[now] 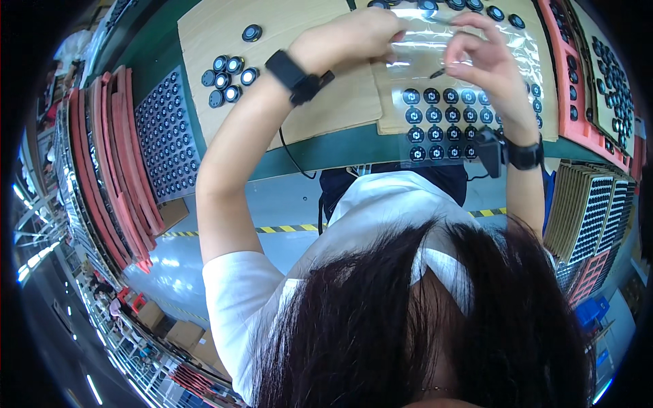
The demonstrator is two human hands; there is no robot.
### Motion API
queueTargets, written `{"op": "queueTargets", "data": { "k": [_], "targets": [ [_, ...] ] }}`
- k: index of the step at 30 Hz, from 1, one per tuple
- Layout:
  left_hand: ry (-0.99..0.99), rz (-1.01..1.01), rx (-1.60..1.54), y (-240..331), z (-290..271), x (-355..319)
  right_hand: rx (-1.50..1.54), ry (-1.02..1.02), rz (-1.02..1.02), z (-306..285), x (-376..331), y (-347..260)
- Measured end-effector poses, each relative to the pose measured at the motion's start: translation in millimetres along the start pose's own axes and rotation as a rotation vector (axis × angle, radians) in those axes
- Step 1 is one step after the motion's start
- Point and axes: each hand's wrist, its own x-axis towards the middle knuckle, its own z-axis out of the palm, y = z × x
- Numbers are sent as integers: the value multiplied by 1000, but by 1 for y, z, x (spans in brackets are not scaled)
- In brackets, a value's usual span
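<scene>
A clear sheet of round black stickers [432, 115] with white marks lies on the cardboard in front of me. Its far part shows bare, shiny film [415, 51]. My right hand [483, 54] is over the sheet, fingers curled and thumb pinching a small dark piece [437, 73]; its kind is too small to tell. My left hand [371, 34] is closed near the sheet's far left side, its fingers turned away, so what they hold is hidden. Several round black parts [495, 13] sit along the far edge. More round parts [222, 80] are grouped left of my left forearm.
Another sticker sheet [166, 129] lies at the left, beside stacked red trays [109, 163]. A red tray [568, 68] with round parts stands at the right. Cardboard [326, 129] covers part of the green table. Stacked cardboard trays [578, 211] are at the lower right.
</scene>
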Motion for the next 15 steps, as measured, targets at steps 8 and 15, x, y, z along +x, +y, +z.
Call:
{"op": "queueTargets", "data": {
  "k": [8,15],
  "targets": [
    [256,-662,550,-46,-58,-86,-45,416,-83,-2,-35,-32],
    [129,-770,376,-75,-36,-92,24,495,-49,33,-14,-40]
  ]
}}
